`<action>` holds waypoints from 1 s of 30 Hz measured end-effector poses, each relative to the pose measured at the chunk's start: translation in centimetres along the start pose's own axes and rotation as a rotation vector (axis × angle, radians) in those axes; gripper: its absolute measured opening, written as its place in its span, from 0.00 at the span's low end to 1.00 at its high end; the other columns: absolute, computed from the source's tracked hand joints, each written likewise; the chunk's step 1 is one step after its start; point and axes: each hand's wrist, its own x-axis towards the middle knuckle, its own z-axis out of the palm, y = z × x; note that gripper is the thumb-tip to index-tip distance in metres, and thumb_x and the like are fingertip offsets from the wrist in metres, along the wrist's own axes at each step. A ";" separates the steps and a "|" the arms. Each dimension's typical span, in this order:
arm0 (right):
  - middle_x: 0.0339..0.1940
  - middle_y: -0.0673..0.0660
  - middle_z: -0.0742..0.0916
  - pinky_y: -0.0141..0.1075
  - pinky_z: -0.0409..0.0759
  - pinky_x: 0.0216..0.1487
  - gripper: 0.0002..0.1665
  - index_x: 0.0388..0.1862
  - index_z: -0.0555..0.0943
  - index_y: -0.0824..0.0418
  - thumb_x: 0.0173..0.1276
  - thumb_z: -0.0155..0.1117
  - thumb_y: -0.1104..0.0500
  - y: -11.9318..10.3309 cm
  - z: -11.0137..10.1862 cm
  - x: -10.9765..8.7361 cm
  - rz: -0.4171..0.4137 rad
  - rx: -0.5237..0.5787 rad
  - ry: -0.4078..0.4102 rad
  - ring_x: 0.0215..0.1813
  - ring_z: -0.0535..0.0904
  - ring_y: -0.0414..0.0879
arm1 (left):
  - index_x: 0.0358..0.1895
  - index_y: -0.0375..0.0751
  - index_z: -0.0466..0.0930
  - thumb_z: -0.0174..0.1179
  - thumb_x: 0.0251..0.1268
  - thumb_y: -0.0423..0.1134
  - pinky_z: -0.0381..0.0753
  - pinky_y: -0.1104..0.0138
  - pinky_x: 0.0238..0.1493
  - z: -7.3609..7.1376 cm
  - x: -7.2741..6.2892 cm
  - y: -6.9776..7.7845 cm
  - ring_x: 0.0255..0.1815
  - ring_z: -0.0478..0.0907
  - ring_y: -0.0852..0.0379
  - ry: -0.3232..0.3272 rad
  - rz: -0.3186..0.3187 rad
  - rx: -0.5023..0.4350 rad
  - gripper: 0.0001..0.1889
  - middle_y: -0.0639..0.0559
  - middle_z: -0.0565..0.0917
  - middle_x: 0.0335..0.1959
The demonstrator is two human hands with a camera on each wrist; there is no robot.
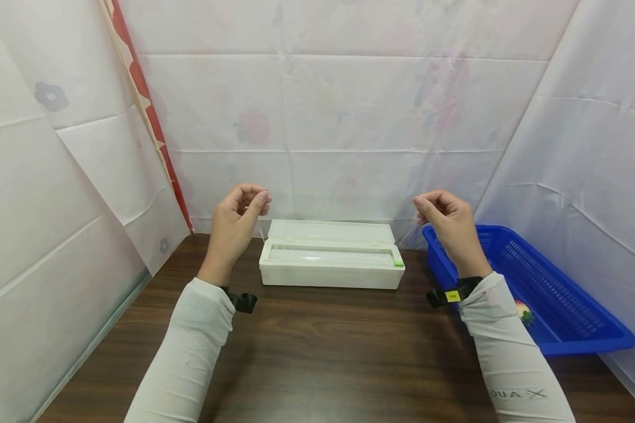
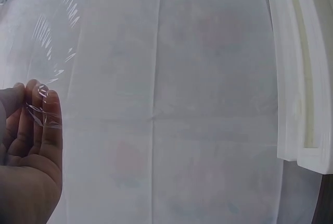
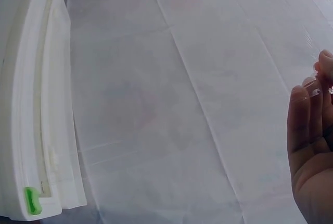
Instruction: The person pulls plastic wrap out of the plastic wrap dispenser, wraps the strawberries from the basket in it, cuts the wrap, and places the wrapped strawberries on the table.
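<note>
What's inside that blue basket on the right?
A small red-and-pale thing with green leafy bits shows in the blue basket, beside the right sleeve. What that sleeve covers can't be seen.

Creased white sheeting closes in the space on three sides, its back panel bearing faint pink and blue-grey motifs. The left sheet carries grey flowers, and a red-and-beige strip slants down at the corner beside it. Below spreads a dark brown wood-grain tabletop, where soft light leaves a pale sheen toward the near edge.
</note>
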 end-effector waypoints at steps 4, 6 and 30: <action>0.29 0.54 0.84 0.30 0.82 0.36 0.13 0.42 0.83 0.71 0.72 0.67 0.58 -0.4 0.0 0.0 -0.005 -0.005 -0.001 0.31 0.80 0.45 | 0.50 0.29 0.79 0.57 0.76 0.36 0.81 0.71 0.43 0.0 0.0 0.2 0.38 0.83 0.49 0.003 0.002 0.001 0.11 0.37 0.84 0.41; 0.30 0.55 0.84 0.30 0.82 0.36 0.14 0.42 0.83 0.71 0.72 0.67 0.58 -0.6 0.0 0.0 -0.008 -0.010 0.000 0.31 0.80 0.45 | 0.50 0.31 0.80 0.58 0.76 0.38 0.81 0.71 0.43 -0.1 0.0 0.3 0.38 0.83 0.50 0.003 0.006 -0.013 0.12 0.38 0.85 0.41; 0.30 0.57 0.83 0.30 0.82 0.37 0.13 0.42 0.83 0.71 0.72 0.66 0.59 -2.0 -0.4 0.2 -0.054 -0.031 -0.008 0.32 0.79 0.45 | 0.48 0.33 0.81 0.59 0.75 0.41 0.82 0.70 0.42 -0.8 0.2 1.6 0.37 0.83 0.53 0.011 0.064 -0.041 0.12 0.43 0.85 0.38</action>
